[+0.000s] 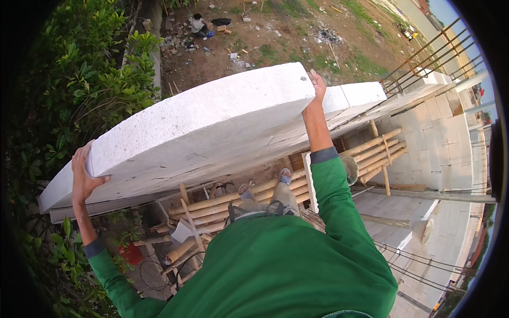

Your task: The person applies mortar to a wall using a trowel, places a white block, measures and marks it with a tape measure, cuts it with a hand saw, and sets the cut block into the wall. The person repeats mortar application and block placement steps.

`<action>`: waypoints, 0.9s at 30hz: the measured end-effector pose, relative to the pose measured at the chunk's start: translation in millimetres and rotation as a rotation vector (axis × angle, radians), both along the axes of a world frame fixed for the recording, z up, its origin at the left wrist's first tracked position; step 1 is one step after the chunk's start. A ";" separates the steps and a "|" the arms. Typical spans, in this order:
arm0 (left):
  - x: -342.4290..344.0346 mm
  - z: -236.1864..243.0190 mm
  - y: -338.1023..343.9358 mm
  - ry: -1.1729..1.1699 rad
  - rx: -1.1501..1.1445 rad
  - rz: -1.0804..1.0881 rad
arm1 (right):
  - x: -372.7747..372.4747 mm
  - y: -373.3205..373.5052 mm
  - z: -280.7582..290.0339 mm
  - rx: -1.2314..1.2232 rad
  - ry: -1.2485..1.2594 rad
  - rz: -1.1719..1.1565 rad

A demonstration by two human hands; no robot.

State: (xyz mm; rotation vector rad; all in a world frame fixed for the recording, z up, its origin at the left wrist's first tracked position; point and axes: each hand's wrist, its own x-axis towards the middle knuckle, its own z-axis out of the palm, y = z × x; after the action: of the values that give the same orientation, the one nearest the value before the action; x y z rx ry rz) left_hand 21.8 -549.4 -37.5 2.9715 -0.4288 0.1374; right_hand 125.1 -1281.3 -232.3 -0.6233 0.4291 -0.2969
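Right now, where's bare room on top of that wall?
Along the top of the long white block, between the left hand and right hand, and on the wall blocks beyond the right hand. Below is crowded: sandalled feet share the bamboo poles.

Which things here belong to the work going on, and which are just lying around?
Part of the work:
- long white block, a hand at each end: left hand, right hand
- block wall beneath it, apparently
- bamboo poles underfoot, seemingly the platform

Seemingly just lying around:
- scattered debris on the ground
- red object, lower left
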 end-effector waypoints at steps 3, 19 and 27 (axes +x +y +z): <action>0.6 -2.5 -0.4 -0.002 -0.011 0.024 | -5.2 5.3 9.6 0.014 0.026 -0.031; -8.6 28.4 -142.0 -0.119 0.044 -0.128 | 29.5 -60.3 -52.3 -0.098 -0.073 -0.069; -26.6 -36.1 -242.8 -0.367 -0.028 -0.164 | 6.1 -25.7 99.1 -0.353 -0.139 -0.061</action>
State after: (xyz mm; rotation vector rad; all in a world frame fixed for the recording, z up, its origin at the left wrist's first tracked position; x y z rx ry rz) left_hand -4.8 -792.2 -73.6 2.8652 -0.7018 0.6697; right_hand 131.1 -1307.0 -133.3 -0.9291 0.2626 -0.4769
